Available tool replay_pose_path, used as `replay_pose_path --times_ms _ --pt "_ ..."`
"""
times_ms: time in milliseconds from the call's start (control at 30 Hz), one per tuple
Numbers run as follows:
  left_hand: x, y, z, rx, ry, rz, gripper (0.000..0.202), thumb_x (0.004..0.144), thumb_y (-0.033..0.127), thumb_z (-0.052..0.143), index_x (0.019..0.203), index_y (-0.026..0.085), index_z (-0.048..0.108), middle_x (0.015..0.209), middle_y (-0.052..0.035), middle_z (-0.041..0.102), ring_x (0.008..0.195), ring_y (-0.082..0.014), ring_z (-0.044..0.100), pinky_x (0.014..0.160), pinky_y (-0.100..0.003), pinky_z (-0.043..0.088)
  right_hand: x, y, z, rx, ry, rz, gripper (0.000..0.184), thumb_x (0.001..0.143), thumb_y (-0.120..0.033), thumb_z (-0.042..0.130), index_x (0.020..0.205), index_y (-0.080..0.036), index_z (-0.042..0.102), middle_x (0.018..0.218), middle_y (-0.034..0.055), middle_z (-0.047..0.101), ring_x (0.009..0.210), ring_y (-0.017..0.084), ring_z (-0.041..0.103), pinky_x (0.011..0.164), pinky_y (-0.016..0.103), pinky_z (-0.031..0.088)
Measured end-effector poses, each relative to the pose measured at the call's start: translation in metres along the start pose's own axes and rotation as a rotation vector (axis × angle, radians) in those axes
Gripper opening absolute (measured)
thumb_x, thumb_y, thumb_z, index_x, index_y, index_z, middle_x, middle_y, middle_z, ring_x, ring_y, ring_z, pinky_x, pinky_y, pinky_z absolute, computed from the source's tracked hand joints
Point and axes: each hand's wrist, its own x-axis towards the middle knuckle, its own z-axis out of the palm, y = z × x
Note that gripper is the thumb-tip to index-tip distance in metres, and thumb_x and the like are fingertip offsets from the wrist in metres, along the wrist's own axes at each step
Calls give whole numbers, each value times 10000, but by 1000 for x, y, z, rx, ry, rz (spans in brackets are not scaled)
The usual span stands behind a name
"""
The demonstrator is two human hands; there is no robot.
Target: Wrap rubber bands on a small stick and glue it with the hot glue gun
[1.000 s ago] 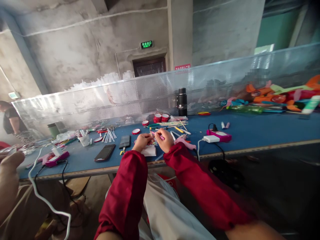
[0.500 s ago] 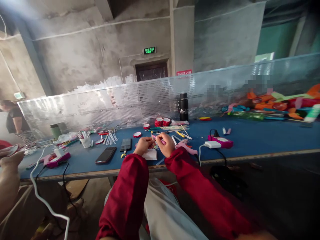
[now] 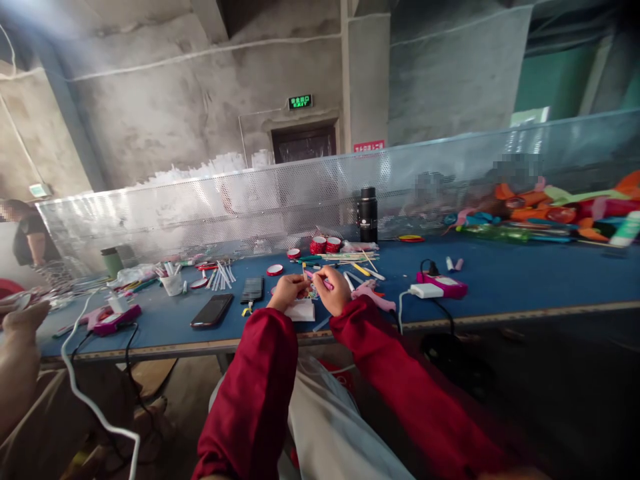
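Observation:
My left hand (image 3: pixel 289 292) is pinched around a small thin piece with a yellowish tip (image 3: pixel 304 266), too small to name surely. My right hand (image 3: pixel 333 289) is closed on a slim pink-purple pen-like tool (image 3: pixel 327 284), whose end points toward the left fingers. Both hands are close together above the blue table. Beneath them lies a white paper or card (image 3: pixel 303 311), with tiny colourful bits partly hidden behind the fingers. Just right of my right hand rests a pink glue gun (image 3: pixel 375 297). Red sleeves cover both forearms.
Left of my hands lie a dark phone (image 3: pixel 212 311) and a smaller black device (image 3: pixel 252 290). Red-and-white rolls (image 3: pixel 319 245) and a black bottle (image 3: pixel 368 215) stand behind. A magenta power strip (image 3: pixel 450 287) with cables is to the right. A co-worker's hand (image 3: pixel 23 317) shows far left.

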Motion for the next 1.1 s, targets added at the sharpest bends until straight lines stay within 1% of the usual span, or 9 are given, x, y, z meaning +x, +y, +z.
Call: replay_pose_path --times_ms 200,300,400,600,733,900,1033,1100 --pt "-3 3 1 1 14 -3 510 575 588 845 684 124 667 540 -4 580 480 -86 464 501 -233 351 -1 1 1 -18 0 5 205 959 -293 543 757 -255 541 723 17 666 709 191 626 683 310 457" --pt "-6 8 2 -7 31 -8 493 581 574 851 685 124 680 555 -13 591 506 -95 492 514 -234 368 0 3 1 -69 17 6 203 950 -284 545 749 -253 545 706 21 663 680 190 615 666 310 455" --pt "-8 10 3 -15 36 -10 477 578 556 862 679 125 683 579 -21 608 531 -102 515 532 -236 387 0 3 0 -67 43 27 186 946 -291 550 764 -252 552 705 20 665 669 188 617 654 308 453" --pt "-5 6 2 -20 38 30 513 544 583 856 654 117 673 541 0 556 495 -78 429 502 -236 309 0 0 1 -24 -3 -1 208 951 -301 535 749 -254 536 726 25 663 706 192 625 682 310 458" --pt "-3 3 1 -1 57 45 523 547 591 852 691 113 698 567 1 561 518 -76 422 520 -233 294 0 0 1 -37 -4 -3 207 944 -285 547 740 -251 530 704 17 657 684 189 614 668 309 446" --pt "-4 6 0 20 54 43 521 545 604 849 662 120 693 557 3 555 515 -73 401 518 -233 278 0 0 0 -51 27 21 192 940 -282 550 750 -251 543 710 22 666 692 191 622 676 311 455" --pt "-5 9 1 -5 54 65 495 549 575 855 650 122 684 547 12 539 523 -74 397 523 -234 279 0 -2 0 -42 -5 9 204 945 -297 548 747 -252 543 728 28 665 716 195 627 681 311 460" --pt "-5 9 1 8 64 66 475 564 557 854 657 121 689 540 14 535 523 -77 402 522 -236 279 0 -1 1 -57 1 14 205 941 -293 552 740 -252 540 718 26 662 704 195 619 674 311 456"
